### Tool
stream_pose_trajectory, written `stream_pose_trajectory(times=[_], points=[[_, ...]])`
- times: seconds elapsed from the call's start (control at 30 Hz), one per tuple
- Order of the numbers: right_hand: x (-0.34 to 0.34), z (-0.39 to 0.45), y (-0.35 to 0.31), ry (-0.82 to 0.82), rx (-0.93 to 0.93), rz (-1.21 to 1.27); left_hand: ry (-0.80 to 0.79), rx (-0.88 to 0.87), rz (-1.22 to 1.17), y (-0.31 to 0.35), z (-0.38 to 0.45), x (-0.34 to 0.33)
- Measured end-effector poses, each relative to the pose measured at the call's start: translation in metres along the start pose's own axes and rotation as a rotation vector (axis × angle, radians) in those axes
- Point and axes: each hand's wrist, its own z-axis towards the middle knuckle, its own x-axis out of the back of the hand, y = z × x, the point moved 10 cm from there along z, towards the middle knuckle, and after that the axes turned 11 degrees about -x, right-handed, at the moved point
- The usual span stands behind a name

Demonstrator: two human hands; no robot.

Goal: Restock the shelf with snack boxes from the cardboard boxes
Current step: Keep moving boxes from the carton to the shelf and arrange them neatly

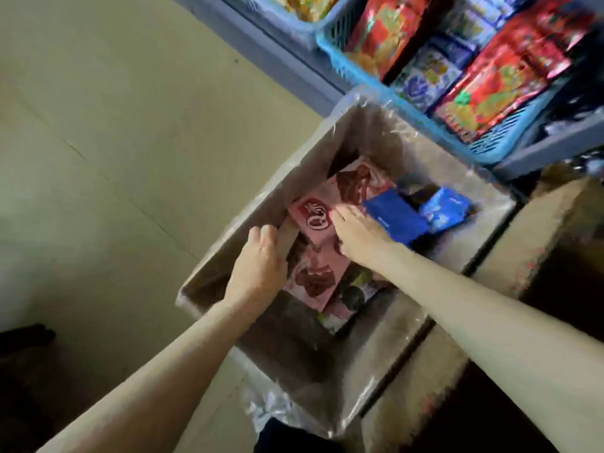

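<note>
Right hand [356, 232] laid on pink snack box [322, 223], fingers flat, grip unclear through blur. Left hand [261, 256] curled over wall of cardboard box [261, 204], likely steadying it. Blue boxes [397, 220] beside. Blue shelf basket [369, 89] above, already stocked.

Brown matt cardboard box [255, 204] at centre, its rim wrapped in glossy clear plastic film [385, 103]; inside it, smooth pink printed snack boxes [322, 217] and blue ones [395, 220]; at 1 o'clock, blue plastic lattice baskets [369, 83] holding shiny foil packets [503, 76]
</note>
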Motion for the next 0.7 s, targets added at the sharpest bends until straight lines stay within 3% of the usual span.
stream_pose_trajectory(times=[0.23, 0.5, 0.53, 0.63, 0.7], points=[[-0.042, 0.102, 0.004, -0.016, -0.005, -0.279, -0.004, 0.050, -0.052, -0.059, 0.040, -0.061], [-0.052, 0.075, -0.024, -0.075, 0.243, -0.450, -0.079, 0.098, -0.115, -0.068, 0.033, -0.083], [-0.054, 0.061, -0.030, -0.066, 0.286, -0.461, -0.121, 0.196, -0.230, -0.072, 0.024, -0.090], [-0.043, 0.006, -0.048, 0.016, 0.445, -0.438, -0.143, 0.646, -0.884, -0.066, -0.022, -0.111], [-0.015, -0.033, -0.058, 0.070, 0.507, -0.348, -0.054, 0.740, -1.061, -0.051, -0.044, -0.096]])
